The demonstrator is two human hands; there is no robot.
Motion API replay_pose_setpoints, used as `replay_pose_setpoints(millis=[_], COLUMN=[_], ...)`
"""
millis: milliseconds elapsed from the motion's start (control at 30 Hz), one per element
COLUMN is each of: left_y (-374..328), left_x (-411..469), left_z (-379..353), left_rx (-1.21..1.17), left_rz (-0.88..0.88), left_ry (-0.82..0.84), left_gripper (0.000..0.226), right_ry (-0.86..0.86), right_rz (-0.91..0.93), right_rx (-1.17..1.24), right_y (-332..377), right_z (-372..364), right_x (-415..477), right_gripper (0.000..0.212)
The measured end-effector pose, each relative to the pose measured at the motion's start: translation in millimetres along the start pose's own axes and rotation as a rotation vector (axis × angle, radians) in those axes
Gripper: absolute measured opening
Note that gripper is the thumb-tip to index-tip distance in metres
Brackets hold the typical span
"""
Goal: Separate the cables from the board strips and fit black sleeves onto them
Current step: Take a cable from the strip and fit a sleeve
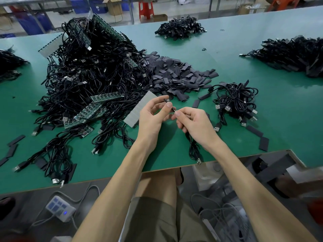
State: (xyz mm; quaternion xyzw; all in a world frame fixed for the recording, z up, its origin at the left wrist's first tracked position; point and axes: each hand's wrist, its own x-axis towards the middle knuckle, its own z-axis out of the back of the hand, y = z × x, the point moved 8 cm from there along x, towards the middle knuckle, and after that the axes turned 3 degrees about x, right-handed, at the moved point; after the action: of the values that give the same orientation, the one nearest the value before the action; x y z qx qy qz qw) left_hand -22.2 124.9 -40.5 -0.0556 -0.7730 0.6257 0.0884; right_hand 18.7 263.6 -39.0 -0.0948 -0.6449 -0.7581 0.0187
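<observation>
A black sleeve point(165, 99) is pinched between the thumb and curled fingers of the left hand point(151, 117), held just above the surface point(283, 116) near its near edge. The right hand point(194, 123), palm down and wrist bent inward, pinches one end of a black USB cable point(193, 148) against the sleeve's mouth. The cable trails under that hand to the near edge, where its plug lies. A grey board strip point(139, 109) lies just beside the left hand. Behind it is a tangled heap of cables and board strips point(87, 72). A pile of loose sleeves point(174, 74) lies mid-surface, and a small cable bundle point(236, 100) lies to the right.
</observation>
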Motion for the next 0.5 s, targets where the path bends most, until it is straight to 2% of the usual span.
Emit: replay_pose_setpoints(millis=[133,233,400,500], left_y=[0.9,4.0,3.6,-0.2], left_x=[0.2,1.0,-0.2,-1.5], left_z=[2.6,5.6,0.7,-0.2], left_rx=[-0.015,-0.010,0.102,0.073], left_rz=[0.014,0.026,-0.008,-0.019], left_ry=[-0.050,-0.072,-0.024,-0.003], left_gripper=[0.028,0.020,0.011,0.014], right_ry=[-0.004,-0.029,-0.035,-0.057], right_rz=[-0.004,-0.009,-0.013,-0.023], right_rx=[0.002,0.006,0.009,0.023], right_y=[1.3,1.4,3.2,2.9], right_z=[-0.1,0.9,1.1,2.7], right_x=[-0.5,-1.2,-0.8,-0.6], right_gripper=[0.026,0.030,0.031,0.033])
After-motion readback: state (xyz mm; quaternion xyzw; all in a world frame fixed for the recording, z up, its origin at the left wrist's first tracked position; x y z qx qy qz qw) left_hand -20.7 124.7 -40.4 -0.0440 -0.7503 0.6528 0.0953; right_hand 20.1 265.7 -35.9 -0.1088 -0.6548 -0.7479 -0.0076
